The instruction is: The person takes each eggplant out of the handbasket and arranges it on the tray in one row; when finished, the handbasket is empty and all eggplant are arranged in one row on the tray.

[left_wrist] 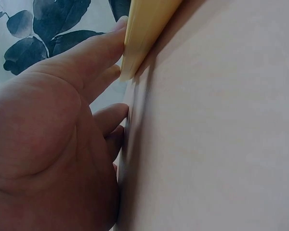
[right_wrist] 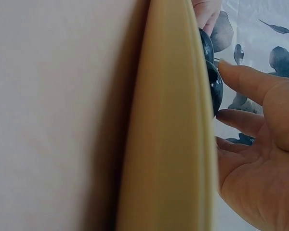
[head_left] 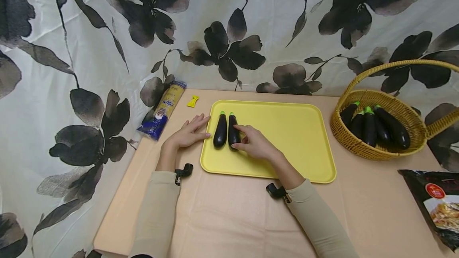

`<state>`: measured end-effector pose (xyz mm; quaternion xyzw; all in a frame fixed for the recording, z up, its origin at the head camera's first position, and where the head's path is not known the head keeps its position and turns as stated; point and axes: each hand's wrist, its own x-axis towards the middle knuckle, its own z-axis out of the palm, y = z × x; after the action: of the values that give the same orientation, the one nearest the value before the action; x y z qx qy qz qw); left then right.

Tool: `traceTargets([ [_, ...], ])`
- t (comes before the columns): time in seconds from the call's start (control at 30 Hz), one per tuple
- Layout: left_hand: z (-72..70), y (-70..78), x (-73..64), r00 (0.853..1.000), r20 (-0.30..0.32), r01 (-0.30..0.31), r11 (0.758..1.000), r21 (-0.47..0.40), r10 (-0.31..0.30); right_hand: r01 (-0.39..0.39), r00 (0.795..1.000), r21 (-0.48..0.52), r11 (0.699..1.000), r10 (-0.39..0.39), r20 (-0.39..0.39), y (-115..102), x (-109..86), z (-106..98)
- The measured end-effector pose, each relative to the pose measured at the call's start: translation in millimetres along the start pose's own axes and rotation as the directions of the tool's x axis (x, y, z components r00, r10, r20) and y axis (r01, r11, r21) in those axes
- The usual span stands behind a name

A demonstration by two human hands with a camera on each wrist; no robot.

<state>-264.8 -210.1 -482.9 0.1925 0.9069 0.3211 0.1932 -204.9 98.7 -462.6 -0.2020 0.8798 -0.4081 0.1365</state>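
Only the head view shows the tan wicker basket [head_left: 369, 151] of glossy black eggplants [head_left: 392, 128] right of the right grip [head_left: 255, 142], which pinches another such eggplant [head_left: 233, 135] on a yellow rectangular tray [head_left: 283, 142]; the spread left grip [head_left: 187, 133] touches its rim.

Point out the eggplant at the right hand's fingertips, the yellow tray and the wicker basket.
Eggplant [head_left: 233, 135]: head view, middle of its dark body.
Yellow tray [head_left: 295, 130]: head view, bare right half.
Wicker basket [head_left: 349, 143]: head view, outer wall.

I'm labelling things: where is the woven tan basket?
In the head view, the woven tan basket stands at right, beside the yellow rectangular tray and beyond the black printed bag.
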Motion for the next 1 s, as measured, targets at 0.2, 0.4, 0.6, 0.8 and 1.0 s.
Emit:
traceTargets([
  [0.2, -0.2, 0.8, 0.1, 1.000, -0.002, -0.001, 1.000, 0.001, 0.001, 0.000, 1.000, 0.009, 1.000, 0.000, -0.002, 2.2, 0.1, 0.0],
  [0.4, -1.0, 1.4, -0.1, 1.000, 0.001, -0.004, 1.000, 0.000, 0.004, 0.007, 1.000, 0.026, 1.000, -0.007, 0.011, 3.0, 0.9, 0.1],
  [0.6, -0.7, 0.5, -0.7, 1.000, 0.001, -0.010, 1.000, -0.001, 0.010, 0.007, 1.000, 0.030, 1.000, -0.008, 0.022, 3.1, 1.5, 0.9],
  [0.8, -1.5, -1.0, 0.3, 1.000, -0.001, -0.011, 1.000, 0.000, 0.011, 0.000, 1.000, 0.038, 0.999, -0.001, 0.023, 2.3, 1.7, 0.5],
  [1.0, -1.5, -2.6, 1.4, 1.000, 0.005, -0.006, 1.000, 0.003, 0.006, -0.012, 1.000, 0.029, 1.000, 0.011, 0.028, 1.1, -1.0, -4.7],
])
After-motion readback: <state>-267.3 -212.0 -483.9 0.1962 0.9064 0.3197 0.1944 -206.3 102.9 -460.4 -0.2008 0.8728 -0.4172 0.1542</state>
